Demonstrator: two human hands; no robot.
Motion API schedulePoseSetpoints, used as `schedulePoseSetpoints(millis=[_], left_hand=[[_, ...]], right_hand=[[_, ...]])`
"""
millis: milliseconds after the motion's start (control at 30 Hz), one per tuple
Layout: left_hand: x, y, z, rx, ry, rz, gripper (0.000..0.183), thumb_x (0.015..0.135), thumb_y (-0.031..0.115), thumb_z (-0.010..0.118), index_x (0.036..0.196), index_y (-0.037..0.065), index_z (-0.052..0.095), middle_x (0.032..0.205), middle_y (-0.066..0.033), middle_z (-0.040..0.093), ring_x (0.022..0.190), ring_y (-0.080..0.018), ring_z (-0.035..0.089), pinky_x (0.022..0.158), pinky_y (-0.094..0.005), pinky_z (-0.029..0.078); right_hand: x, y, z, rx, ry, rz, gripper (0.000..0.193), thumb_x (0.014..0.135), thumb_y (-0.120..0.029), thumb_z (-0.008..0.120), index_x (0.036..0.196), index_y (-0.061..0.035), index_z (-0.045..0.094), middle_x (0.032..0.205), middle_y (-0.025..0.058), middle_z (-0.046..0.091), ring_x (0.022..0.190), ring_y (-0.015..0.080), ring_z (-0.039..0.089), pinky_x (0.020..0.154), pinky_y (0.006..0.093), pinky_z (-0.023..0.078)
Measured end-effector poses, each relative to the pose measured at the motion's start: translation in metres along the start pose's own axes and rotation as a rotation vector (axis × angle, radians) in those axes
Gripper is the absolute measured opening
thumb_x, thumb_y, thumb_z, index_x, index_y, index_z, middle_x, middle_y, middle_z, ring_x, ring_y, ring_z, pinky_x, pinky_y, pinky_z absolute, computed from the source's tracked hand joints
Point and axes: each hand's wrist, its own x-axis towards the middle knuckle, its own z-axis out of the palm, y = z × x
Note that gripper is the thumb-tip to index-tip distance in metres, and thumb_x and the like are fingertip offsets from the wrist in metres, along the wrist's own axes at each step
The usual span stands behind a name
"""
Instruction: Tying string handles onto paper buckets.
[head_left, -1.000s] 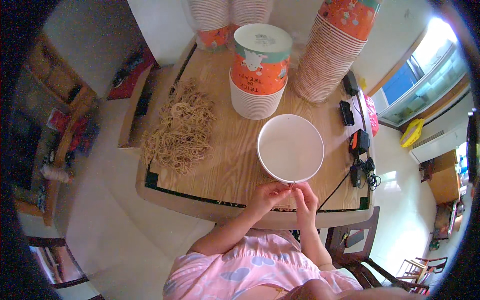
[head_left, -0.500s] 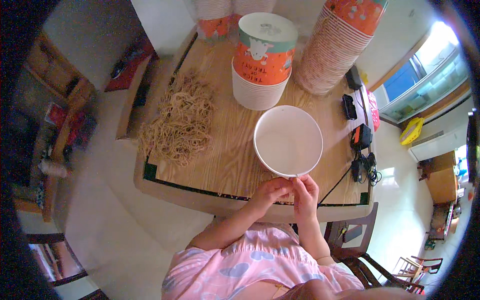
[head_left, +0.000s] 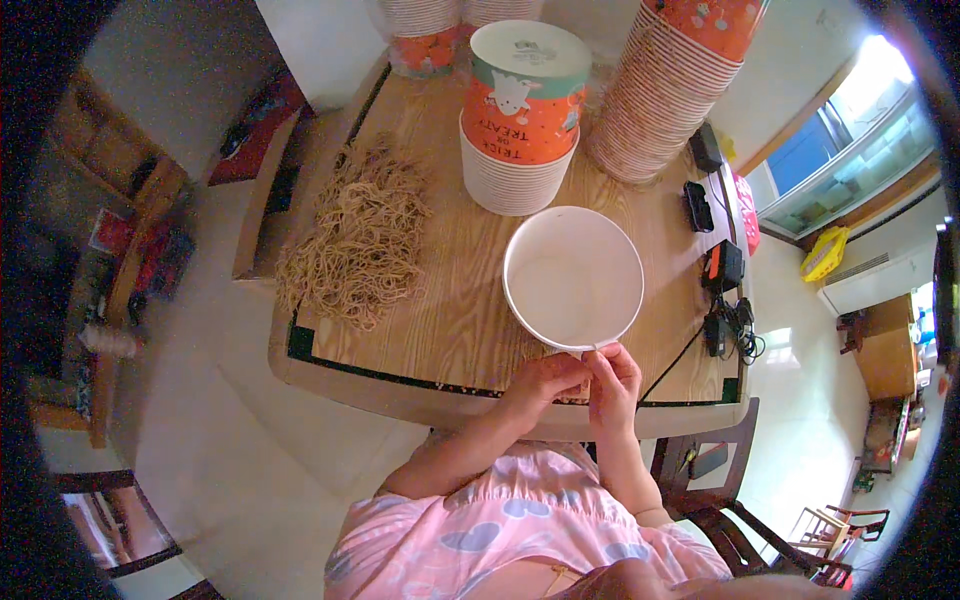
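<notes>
A white paper bucket [head_left: 573, 280] is tipped so that its open mouth and bare inside face me, near the table's front edge. At its near rim, the fingertips of both my hands meet. My left hand [head_left: 545, 382] is closed in a pinch just below the rim; what lies between its fingers is hidden. With thumb and finger, my right hand [head_left: 613, 385] pinches at the rim, beside the left fingertips. A loose heap of brown twine [head_left: 360, 245] lies to the left of the bucket on the wooden table [head_left: 465, 320].
Behind the bucket stands an upside-down stack of orange and green printed paper buckets [head_left: 522, 120]. A tall leaning stack [head_left: 660, 105] rises at the back right, with wrapped stacks [head_left: 425, 45] farther left. Black adapters and cables [head_left: 722, 265] line the right edge. A dark chair [head_left: 715, 470] stands at right.
The view has shifted slightly. My hands stay pinched together at the bucket's near rim, with only a small shift of the fingers.
</notes>
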Motion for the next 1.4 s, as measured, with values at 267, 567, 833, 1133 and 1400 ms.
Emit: schedulePoseSetpoints(millis=[267, 567, 833, 1133, 1400], left_hand=[[-0.004, 0.006, 0.002, 0.118, 0.089, 0.019, 0.020, 0.084, 0.022, 0.058, 0.090, 0.005, 0.063, 0.083, 0.0001, 0.061, 0.077, -0.0071, 0.054, 0.070, -0.0211, 0.043], [-0.012, 0.005, 0.002, 0.235, 0.126, 0.161, 0.013, 0.083, 0.010, 0.059, 0.092, 0.001, 0.063, 0.088, -0.0015, 0.063, 0.082, -0.0077, 0.057, 0.075, -0.0223, 0.046], [-0.012, 0.005, -0.001, 0.316, 0.092, 0.191, 0.016, 0.081, 0.010, 0.061, 0.093, 0.000, 0.063, 0.089, -0.0026, 0.063, 0.082, -0.0098, 0.058, 0.074, -0.0218, 0.046], [-0.013, 0.002, -0.004, 0.339, 0.133, 0.225, 0.014, 0.082, 0.011, 0.061, 0.091, 0.002, 0.064, 0.086, -0.0021, 0.063, 0.079, -0.0081, 0.058, 0.071, -0.0212, 0.046], [-0.010, 0.002, -0.008, 0.428, 0.175, 0.281, 0.012, 0.082, 0.009, 0.060, 0.090, 0.002, 0.064, 0.085, -0.0029, 0.063, 0.076, -0.0077, 0.057, 0.068, -0.0204, 0.045]], right_hand=[[0.002, -0.009, 0.001, 0.078, -0.025, 0.069, 0.005, 0.084, -0.004, 0.054, 0.079, -0.0024, 0.053, 0.077, 0.0039, 0.058, 0.073, 0.0100, 0.054, 0.069, 0.0222, 0.042], [0.000, -0.002, -0.002, 0.069, -0.001, 0.057, 0.005, 0.084, -0.004, 0.054, 0.080, -0.0028, 0.054, 0.078, 0.0039, 0.059, 0.075, 0.0105, 0.054, 0.071, 0.0225, 0.042], [-0.001, -0.002, 0.001, 0.087, -0.048, 0.064, 0.005, 0.085, -0.007, 0.054, 0.083, -0.0023, 0.055, 0.083, 0.0028, 0.059, 0.081, 0.0102, 0.054, 0.073, 0.0219, 0.042], [-0.003, 0.008, -0.017, -0.042, -0.118, 0.069, 0.006, 0.085, -0.006, 0.053, 0.089, -0.0015, 0.053, 0.091, 0.0052, 0.057, 0.086, 0.0118, 0.054, 0.078, 0.0239, 0.042], [-0.014, -0.011, -0.006, -0.216, -0.161, 0.034, 0.018, 0.081, -0.003, 0.058, 0.099, -0.0020, 0.053, 0.081, -0.0005, 0.056, 0.072, 0.0049, 0.049, 0.063, 0.0172, 0.038]])
